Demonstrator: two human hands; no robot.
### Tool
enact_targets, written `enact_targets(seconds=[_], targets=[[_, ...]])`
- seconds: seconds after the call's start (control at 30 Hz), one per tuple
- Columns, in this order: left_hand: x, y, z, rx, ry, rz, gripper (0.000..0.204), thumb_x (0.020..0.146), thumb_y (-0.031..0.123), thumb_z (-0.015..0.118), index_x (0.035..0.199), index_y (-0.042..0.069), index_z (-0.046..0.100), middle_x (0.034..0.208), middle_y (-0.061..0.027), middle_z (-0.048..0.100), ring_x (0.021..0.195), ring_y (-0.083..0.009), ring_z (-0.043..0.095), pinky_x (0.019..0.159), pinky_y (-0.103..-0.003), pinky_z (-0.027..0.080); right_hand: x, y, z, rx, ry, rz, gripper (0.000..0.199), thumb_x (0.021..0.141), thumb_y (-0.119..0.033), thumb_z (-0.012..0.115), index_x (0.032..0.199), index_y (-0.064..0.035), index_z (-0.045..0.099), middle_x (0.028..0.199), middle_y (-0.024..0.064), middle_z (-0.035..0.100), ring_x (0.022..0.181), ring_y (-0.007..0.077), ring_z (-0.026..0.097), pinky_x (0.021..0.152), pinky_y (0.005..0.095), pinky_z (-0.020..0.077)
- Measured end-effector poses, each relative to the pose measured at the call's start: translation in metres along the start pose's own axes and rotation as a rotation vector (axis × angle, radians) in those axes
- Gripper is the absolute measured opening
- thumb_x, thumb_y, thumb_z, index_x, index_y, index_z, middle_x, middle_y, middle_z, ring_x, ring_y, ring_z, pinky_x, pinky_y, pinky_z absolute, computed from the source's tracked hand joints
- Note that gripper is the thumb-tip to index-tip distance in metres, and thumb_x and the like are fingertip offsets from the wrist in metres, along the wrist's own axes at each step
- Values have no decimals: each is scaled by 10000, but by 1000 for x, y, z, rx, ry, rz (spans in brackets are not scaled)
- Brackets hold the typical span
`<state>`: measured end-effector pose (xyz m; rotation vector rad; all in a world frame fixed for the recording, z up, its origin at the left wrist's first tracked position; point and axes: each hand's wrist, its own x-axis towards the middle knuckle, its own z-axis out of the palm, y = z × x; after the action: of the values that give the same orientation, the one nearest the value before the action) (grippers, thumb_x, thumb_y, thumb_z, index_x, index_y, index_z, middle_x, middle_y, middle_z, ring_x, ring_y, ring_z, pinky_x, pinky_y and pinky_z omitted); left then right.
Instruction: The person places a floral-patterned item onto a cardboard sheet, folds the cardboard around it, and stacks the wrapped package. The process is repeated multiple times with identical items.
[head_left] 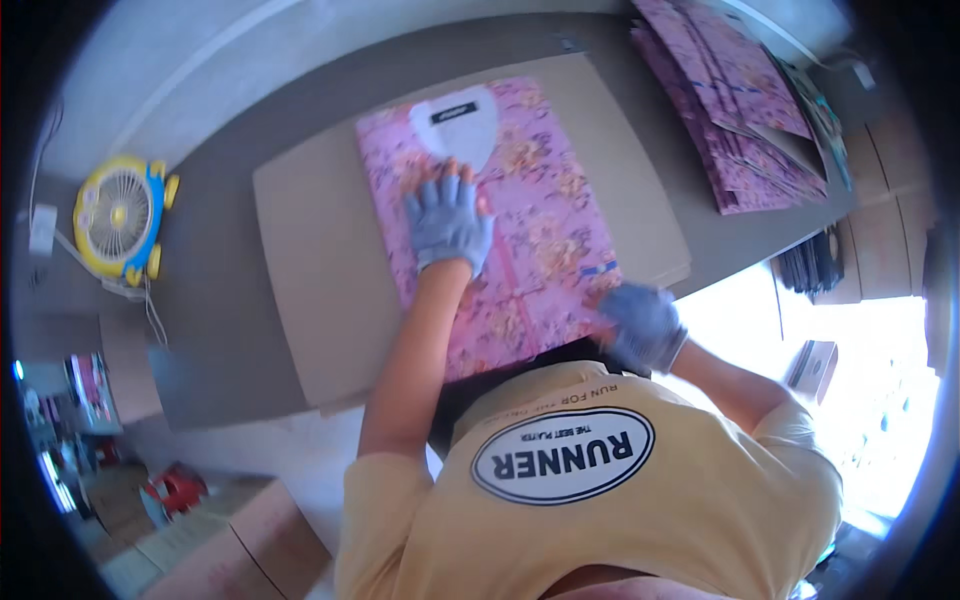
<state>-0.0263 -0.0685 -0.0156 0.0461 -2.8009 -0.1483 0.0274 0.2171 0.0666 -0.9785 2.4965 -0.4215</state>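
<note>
Likely soft, best held by both sides, a folded pink floral cloth garment [550,215] lay on brown cardboard [320,260] under a grey-gloved left hand [449,222], fingers spread; the right hand [638,325] blurred, grip unclear.

A plain, pale wall [300,45] rises behind the far edge of the broad grey surface [215,310], a long white strip [205,72] running across it. Close by the left edge I see a round yellow-and-blue fan [120,212] with a pale grille. Brown cardboard boxes [275,535] stand below the near left corner; brown cartons [882,235] are stacked past the right edge, beside glaring white daylight [885,345].
</note>
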Motion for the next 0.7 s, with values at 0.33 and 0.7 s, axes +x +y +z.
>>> enact_targets(seconds=[0.33,0.7], targets=[[-1,15,-19,-80,-149,-50,523,859,333,495,1324,92,476,1454,-135,363,1266,-345,380,1022,-538,296,418,-127,-41,-269,468,-351,521,884,-439,499,1267,-86,518,1335,161,489,1223,334,466,1019,439,381],[-125,61,-22,-326,-43,-85,625,850,403,520,1354,41,441,1472,-220,310,1373,-393,261,1099,-553,190,276,-187,91,-115,73,-1087,500,801,-421,621,1173,-91,565,1246,148,545,1127,338,535,992,424,416]])
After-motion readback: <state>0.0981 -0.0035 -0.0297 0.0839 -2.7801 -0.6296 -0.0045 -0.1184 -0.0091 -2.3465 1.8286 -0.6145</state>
